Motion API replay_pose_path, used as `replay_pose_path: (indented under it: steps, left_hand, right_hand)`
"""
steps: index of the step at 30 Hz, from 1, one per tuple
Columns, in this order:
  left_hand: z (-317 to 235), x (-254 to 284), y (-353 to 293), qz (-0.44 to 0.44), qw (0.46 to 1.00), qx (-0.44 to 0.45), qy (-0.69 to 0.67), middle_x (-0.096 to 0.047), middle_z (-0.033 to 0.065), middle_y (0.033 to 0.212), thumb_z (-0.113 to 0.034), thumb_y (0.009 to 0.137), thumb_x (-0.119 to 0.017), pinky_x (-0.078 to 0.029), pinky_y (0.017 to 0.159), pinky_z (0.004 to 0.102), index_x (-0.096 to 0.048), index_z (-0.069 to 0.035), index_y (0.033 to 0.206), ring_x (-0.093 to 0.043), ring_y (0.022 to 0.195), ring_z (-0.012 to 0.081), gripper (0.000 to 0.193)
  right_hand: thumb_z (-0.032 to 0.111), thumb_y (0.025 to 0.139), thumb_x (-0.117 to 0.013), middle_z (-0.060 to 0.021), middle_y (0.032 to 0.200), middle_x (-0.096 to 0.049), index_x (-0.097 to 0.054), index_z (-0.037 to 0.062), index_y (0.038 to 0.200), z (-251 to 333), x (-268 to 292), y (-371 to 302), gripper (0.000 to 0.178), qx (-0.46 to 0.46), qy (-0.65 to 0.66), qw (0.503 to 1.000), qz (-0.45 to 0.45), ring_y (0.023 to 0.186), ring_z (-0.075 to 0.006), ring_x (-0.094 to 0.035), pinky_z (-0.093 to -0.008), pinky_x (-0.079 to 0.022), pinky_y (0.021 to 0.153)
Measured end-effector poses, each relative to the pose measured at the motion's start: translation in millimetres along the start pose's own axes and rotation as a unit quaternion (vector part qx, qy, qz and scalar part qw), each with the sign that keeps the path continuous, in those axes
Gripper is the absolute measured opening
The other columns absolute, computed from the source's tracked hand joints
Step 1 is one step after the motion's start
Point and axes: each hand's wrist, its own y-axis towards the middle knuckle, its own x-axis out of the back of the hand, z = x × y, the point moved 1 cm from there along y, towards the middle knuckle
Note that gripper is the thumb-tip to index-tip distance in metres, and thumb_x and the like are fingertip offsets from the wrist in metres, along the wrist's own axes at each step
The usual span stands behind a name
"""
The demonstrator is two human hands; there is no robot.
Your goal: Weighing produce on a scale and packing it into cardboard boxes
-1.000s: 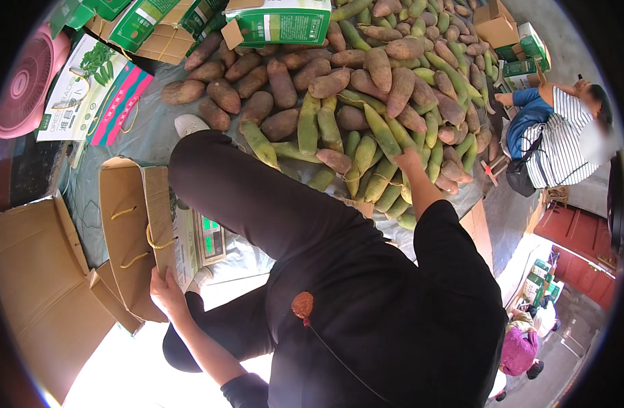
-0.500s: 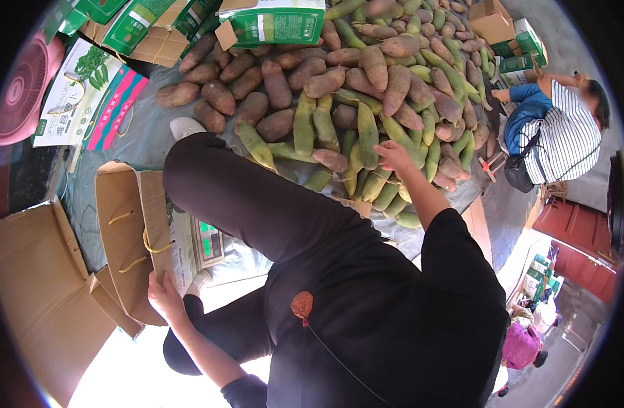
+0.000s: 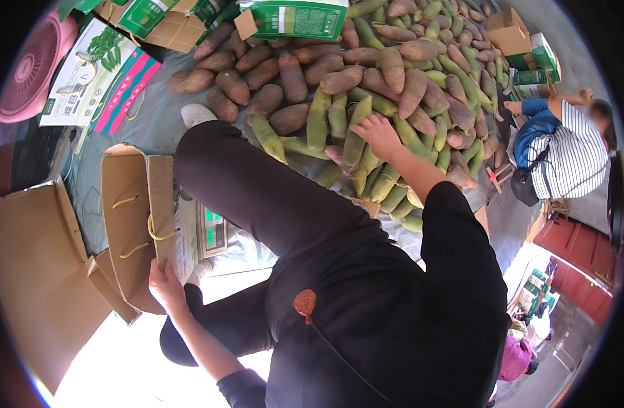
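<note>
At the lower left, my left hand [image 3: 166, 285] grips the edge of an open cardboard carton [image 3: 125, 224] with yellow cord handles, thumb on the wall. The carton stands on or against a scale [image 3: 212, 230] with a lit green display, partly hidden by the carton and my leg. My right hand [image 3: 379, 138] is on the near side of a big heap, its fingers curled over a long green radish [image 3: 357, 132]. More green radishes [image 3: 319, 121] lie around it, with purplish-brown roots [image 3: 293, 78] behind and to the left.
Green-and-white boxes [image 3: 295, 19] stand at the back, beside a pink basket [image 3: 36, 61] and a printed carton panel [image 3: 87, 75]. A large open cardboard box [image 3: 36, 272] is at the left. At the right a person in a striped shirt [image 3: 567, 153] bends by the heap's edge.
My right hand has shifted slightly left and up, from beside the green radish to over it. My left hand keeps its hold on the carton. The whole view has shifted a little.
</note>
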Motion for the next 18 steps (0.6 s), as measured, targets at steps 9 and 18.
replay_pose_path:
  steps: [9,18]
  left_hand:
    - [-15,5,5,0.014,0.997,0.062,0.047,-0.064,0.0201,0.090,-0.013,0.083,-0.060,-0.048,0.073,0.0435,-0.061,-0.005,0.100,-0.061,0.085,0.0383,0.019]
    - [11,67,-11,-0.146,0.958,0.117,-0.216,-0.064,0.0081,0.102,-0.013,0.088,-0.060,-0.049,0.083,0.0329,-0.053,-0.005,0.127,-0.062,0.095,0.0167,0.040]
  right_hand:
    - [0.017,0.083,-0.053,0.0019,0.112,-0.053,-0.057,0.0224,0.112,-1,-17,14,0.029,0.249,-0.083,0.960,0.103,0.115,-0.0198,-0.045,-0.0425,-0.039,0.090]
    - [0.012,0.067,-0.075,-0.0015,0.123,-0.051,-0.050,0.0173,0.120,20,21,38,0.059,0.011,0.076,0.994,0.081,0.118,-0.0230,-0.046,-0.0481,-0.038,0.091]
